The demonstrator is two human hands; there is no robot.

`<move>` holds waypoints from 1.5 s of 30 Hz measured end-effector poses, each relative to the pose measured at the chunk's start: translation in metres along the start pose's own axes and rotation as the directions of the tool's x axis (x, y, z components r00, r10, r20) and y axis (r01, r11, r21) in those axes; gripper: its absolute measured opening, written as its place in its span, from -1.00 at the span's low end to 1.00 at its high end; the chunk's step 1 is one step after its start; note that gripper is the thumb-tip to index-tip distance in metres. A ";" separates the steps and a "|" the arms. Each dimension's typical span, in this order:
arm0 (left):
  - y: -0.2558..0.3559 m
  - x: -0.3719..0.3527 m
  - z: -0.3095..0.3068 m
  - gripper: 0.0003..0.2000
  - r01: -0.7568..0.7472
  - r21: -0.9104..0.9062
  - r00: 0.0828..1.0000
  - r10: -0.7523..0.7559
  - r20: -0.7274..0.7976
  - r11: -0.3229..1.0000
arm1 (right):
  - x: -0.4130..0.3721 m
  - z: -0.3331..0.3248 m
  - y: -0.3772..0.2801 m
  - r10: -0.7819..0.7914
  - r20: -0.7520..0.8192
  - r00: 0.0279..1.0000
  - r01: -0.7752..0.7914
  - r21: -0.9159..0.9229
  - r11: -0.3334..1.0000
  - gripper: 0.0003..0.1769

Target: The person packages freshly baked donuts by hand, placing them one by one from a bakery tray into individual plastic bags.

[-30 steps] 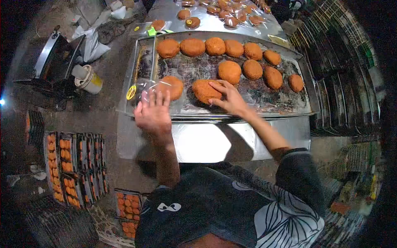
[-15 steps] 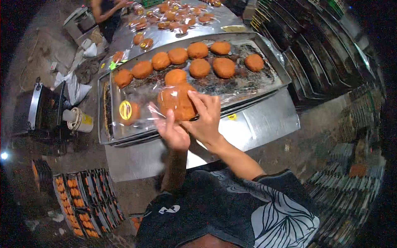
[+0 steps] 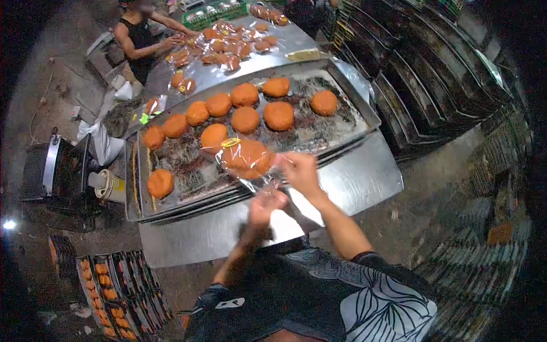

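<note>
A clear plastic bag with orange-brown buns [image 3: 248, 159] inside and a yellow label at its top hangs over the front of a metal tray [image 3: 364, 128]. My left hand [image 3: 268, 206] pinches the bag's lower end below the buns. At the bag's right side, my right hand [image 3: 300, 172] has its fingers closed on the plastic. Loose round buns [image 3: 278, 116] lie in rows on the dark, stained tray. One bun [image 3: 160, 183] sits apart at the tray's left front.
A co-worker [image 3: 139, 43] reaches over bagged buns [image 3: 228, 48] at the table's far end, near a green crate [image 3: 213, 16]. Stacked trays [image 3: 410, 91] stand at right. A rack of bun-filled trays [image 3: 119, 290] is at lower left. A white bucket [image 3: 114, 187] stands left.
The bagged buns have turned, and the label has moved from left to top. Both hands have shifted right, onto the bag's gathered plastic. The co-worker shows more fully.
</note>
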State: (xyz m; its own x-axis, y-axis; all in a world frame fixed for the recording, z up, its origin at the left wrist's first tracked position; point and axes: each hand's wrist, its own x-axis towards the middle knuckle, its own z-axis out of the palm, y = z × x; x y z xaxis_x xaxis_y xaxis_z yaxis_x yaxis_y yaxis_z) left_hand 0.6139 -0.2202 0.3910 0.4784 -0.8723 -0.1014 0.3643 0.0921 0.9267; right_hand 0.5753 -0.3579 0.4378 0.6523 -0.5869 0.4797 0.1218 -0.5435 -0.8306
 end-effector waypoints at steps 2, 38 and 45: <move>-0.037 0.008 0.007 -0.49 0.082 0.370 0.974 -0.153 0.167 0.925 | 0.059 -0.027 -0.022 0.011 -0.044 0.999 -0.016 -0.112 0.994 -0.80; 0.051 0.004 -0.056 -0.40 -0.473 -0.261 0.798 0.285 -0.530 0.841 | 0.011 0.101 -0.043 0.067 0.548 0.834 -0.552 0.831 0.069 -0.10; 0.061 -0.061 -0.185 -0.56 -0.435 0.070 0.660 0.371 -0.653 0.898 | 0.005 0.212 -0.050 0.284 0.787 0.548 -0.748 0.310 0.586 -0.69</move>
State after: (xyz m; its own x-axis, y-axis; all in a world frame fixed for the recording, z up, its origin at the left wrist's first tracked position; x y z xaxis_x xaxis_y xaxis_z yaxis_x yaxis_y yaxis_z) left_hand 0.7544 -0.0727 0.3865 0.9728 -0.2282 0.0404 0.0629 0.4279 0.9016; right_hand 0.7307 -0.2063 0.4220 0.9807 -0.0034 -0.1954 -0.1849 0.3066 -0.9337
